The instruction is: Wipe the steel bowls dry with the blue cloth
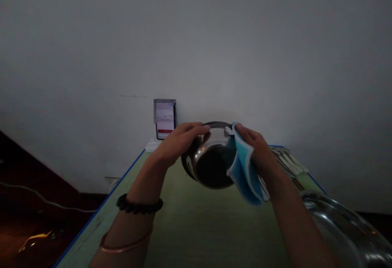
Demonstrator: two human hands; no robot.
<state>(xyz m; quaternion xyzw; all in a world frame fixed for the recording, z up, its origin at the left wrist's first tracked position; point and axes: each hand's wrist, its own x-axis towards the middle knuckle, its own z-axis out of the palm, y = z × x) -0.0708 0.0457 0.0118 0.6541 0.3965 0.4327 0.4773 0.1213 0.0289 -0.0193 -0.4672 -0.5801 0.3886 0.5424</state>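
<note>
A shiny metal bowl (214,166) is held up above the table, tilted so that its dark round base faces me. My left hand (180,141) grips its left rim, fingers closed over the edge. At the right rim, my right hand (255,147) is closed on a blue cloth (245,170) with white edging, which hangs down beside the bowl and covers part of its side. The cloth touches the rim near my right fingertips. Some of the right fingers are hidden behind the cloth.
A phone (165,119) showing a timer leans on the wall behind the green table (190,227) with blue edges. White-handled cutlery (289,159) lies at the back right. A large metal basin (343,227) stands at the front right. A cable (45,198) runs along the left.
</note>
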